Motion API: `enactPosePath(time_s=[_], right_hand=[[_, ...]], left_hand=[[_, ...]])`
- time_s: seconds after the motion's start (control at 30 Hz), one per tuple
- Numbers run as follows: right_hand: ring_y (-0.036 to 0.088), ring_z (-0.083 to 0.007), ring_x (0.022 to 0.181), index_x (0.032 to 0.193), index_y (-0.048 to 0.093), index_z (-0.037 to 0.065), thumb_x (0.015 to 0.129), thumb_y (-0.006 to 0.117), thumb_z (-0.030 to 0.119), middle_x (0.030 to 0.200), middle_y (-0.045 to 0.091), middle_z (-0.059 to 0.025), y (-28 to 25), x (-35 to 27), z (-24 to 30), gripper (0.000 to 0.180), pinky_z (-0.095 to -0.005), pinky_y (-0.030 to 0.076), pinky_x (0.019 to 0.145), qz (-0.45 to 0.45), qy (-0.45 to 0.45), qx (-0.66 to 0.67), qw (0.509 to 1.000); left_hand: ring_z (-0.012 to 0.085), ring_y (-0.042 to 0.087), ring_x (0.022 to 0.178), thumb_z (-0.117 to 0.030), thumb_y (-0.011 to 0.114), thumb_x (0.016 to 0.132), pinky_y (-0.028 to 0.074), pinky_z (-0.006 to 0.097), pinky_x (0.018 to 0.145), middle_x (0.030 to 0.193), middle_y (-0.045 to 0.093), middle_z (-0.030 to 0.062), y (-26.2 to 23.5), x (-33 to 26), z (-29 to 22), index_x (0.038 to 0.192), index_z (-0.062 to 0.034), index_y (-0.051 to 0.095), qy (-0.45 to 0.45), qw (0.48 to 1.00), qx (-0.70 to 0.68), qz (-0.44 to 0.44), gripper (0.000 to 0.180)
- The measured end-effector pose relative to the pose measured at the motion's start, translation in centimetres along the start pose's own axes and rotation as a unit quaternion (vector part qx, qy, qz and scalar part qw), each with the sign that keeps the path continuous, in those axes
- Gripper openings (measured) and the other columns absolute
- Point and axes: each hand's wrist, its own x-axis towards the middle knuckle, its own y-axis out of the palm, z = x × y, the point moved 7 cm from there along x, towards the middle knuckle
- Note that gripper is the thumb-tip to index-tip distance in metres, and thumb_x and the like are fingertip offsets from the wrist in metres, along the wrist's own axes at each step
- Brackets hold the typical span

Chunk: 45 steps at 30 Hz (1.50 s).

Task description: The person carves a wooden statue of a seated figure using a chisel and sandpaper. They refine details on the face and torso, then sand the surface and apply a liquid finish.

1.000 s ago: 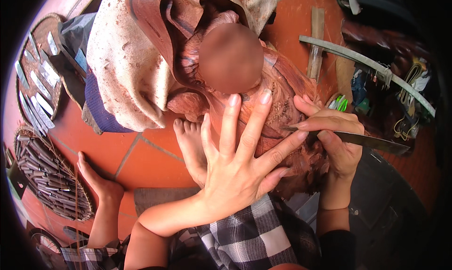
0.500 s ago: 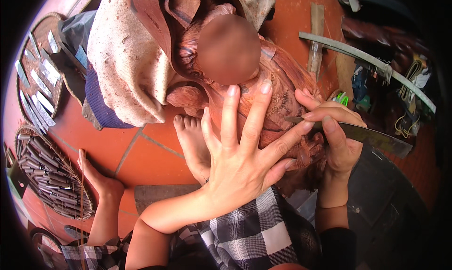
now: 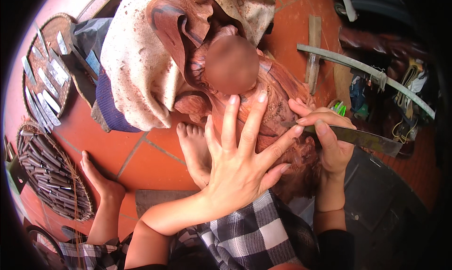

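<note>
A reddish-brown wooden carving (image 3: 278,98) of a figure leans toward me, with a draped hood and a blurred round head area. My left hand (image 3: 240,152) lies open on its chest, fingers spread, the index fingertip close to the blade's tip. In my right hand (image 3: 332,140) is a carving knife (image 3: 369,139), a long flat metal blade gripped partway along. Its narrow tip touches the carved texture right of the left fingers, and the wide end sticks out to the right. Part of the carving's lower end is hidden behind my hands.
Beige cloth (image 3: 136,72) with wood chips bunches behind the carving. At left, one basket (image 3: 28,98) holds flat blades and another (image 3: 87,199) holds several dark chisels. A curved grey strip (image 3: 400,89) crosses the right side. My bare feet rest on orange floor tiles (image 3: 155,162).
The carving and cloth appear shifted slightly right and down in the view. The knife and right hand sit slightly further left; the left hand stays spread on the wood.
</note>
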Motion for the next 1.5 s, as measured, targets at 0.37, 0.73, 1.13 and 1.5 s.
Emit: enactPosePath(time_s=[0.37,0.73,1.13,1.5], right_hand=[[0.069,-0.0311,0.103,0.093,0.072,-0.007,0.091,0.057,0.008,0.101,0.072,-0.0222,0.4,0.3,0.4,0.021,-0.0454,0.048,0.102,0.017,-0.012,-0.027,0.999],[0.07,-0.0307,0.102,0.092,0.072,-0.006,0.088,0.058,0.005,0.102,0.073,-0.0209,0.4,0.4,0.3,0.019,-0.0446,0.048,0.102,0.001,0.007,-0.018,1.0],[0.069,-0.0321,0.103,0.093,0.072,-0.007,0.089,0.06,0.005,0.102,0.072,-0.0219,0.4,0.2,0.5,0.018,-0.0452,0.046,0.104,0.024,-0.011,-0.013,1.0],[0.069,-0.0321,0.103,0.092,0.072,-0.007,0.088,0.061,0.006,0.099,0.073,-0.022,0.1,0.2,0.1,0.018,-0.0467,0.047,0.103,-0.016,0.026,0.011,0.999]], left_hand=[[0.0466,0.019,0.142,-0.04,0.069,0.08,0.022,0.059,0.107,0.158,0.023,0.0201,-0.1,0.1,0.3,0.129,-0.033,0.065,0.009,1.0,-0.003,-0.004,0.05],[0.045,0.016,0.144,-0.04,0.069,0.082,0.021,0.059,0.108,0.158,0.023,0.0192,0.1,0.1,0.4,0.132,-0.0353,0.063,-0.005,1.0,0.0,-0.005,0.05],[0.0434,0.02,0.142,-0.043,0.071,0.077,0.024,0.06,0.107,0.157,0.026,0.0161,-0.1,-0.1,0.6,0.13,-0.039,0.064,0.002,1.0,0.005,0.013,0.053],[0.0437,0.02,0.141,-0.046,0.069,0.079,0.024,0.061,0.106,0.157,0.026,0.0171,-0.1,0.2,0.5,0.129,-0.0386,0.064,-0.001,1.0,0.009,0.002,0.051]])
